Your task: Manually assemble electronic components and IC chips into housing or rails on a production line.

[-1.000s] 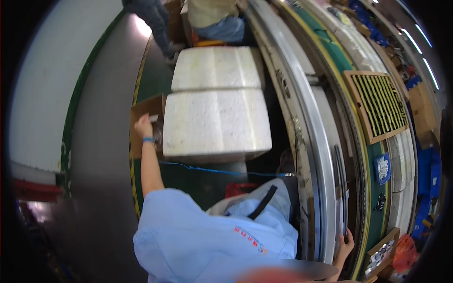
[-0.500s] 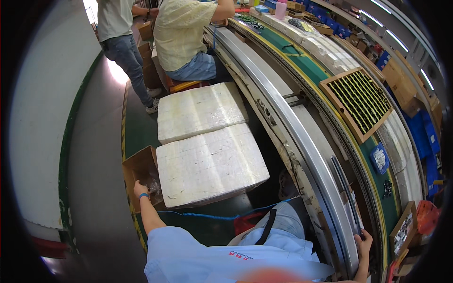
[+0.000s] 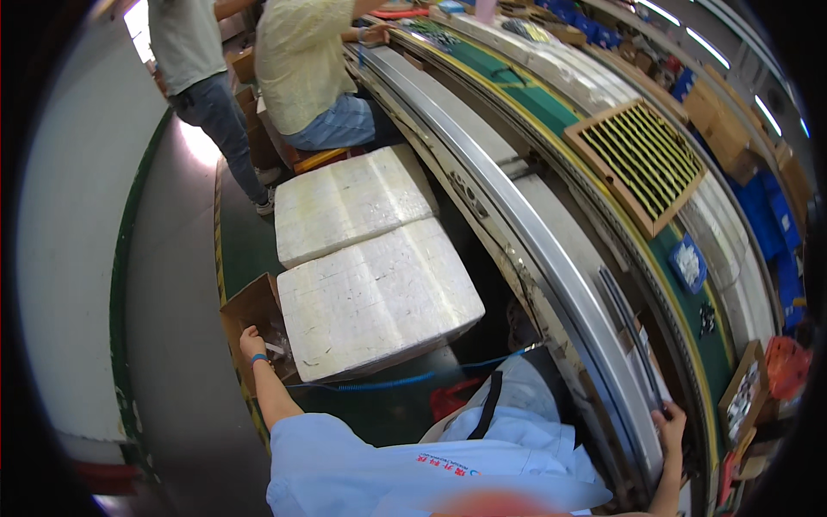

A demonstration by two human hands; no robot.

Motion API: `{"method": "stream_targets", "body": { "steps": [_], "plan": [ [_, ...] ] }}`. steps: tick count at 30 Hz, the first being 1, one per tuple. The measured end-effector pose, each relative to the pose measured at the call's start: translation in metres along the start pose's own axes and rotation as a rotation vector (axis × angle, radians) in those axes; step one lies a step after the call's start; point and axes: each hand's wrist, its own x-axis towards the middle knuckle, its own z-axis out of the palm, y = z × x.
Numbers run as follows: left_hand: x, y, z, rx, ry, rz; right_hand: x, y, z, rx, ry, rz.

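Since half a sec ago, a small flat white piece (image 3: 275, 349) has come into view beside the person's L hand (image 3: 251, 343); head cam has also swung a bit, so the foam blocks sit slightly further L. L hand, w/ a blue wristband (image 3: 259, 358), is down in an open brown cardboard box (image 3: 250, 302), where crumpled clear plastic also lies; fingers look curled, but can't tell if they're clamped on the white piece, which is in or just over the box. R hand (image 3: 670, 424) is at the near end of long thin dark bars (image 3: 631, 338), fingers bent against them; can't tell if gripping. Bars lie just R of a long silver metal rail (image 3: 544, 258). Btwn box & rail: two big white foam blocks (image 3: 379, 302), end to end, w/ a coiled blue cord (image 3: 388, 383) in front. Beyond the rail, a green conveyor belt (image 3: 551, 108) w/ a wood-framed tray of yellow-green rows (image 3: 608, 183) & a blue bin of white parts (image 3: 696, 285). Far end: co-worker in pale yellow top (image 3: 306, 60), seated; another in jeans (image 3: 211, 108), standing.
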Motion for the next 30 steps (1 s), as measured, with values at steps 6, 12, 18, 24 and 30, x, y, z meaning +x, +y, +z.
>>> {"method": "stream_targets", "body": {
  "steps": [6,12,18,24,30],
  "plan": [
    [-0.033,0.057,-0.009,0.443,0.13,-0.089,-0.001,-0.032,-0.004,0.06,-0.049,0.076],
    [-0.001,0.033,0.005,0.218,-0.139,-0.05,-0.003,-0.039,-0.002,0.094,-0.016,0.027],
    [-0.026,0.037,0.024,0.611,-0.164,0.234,-0.007,-0.04,-0.007,0.061,-0.052,0.053],
    [-0.036,0.014,0.037,0.391,-0.176,0.131,-0.003,-0.036,-0.006,-0.053,-0.031,-0.013],
    [-0.068,0.069,0.006,0.459,-0.144,0.14,-0.005,-0.057,-0.005,-0.207,-0.038,-0.114]
  ]
}}
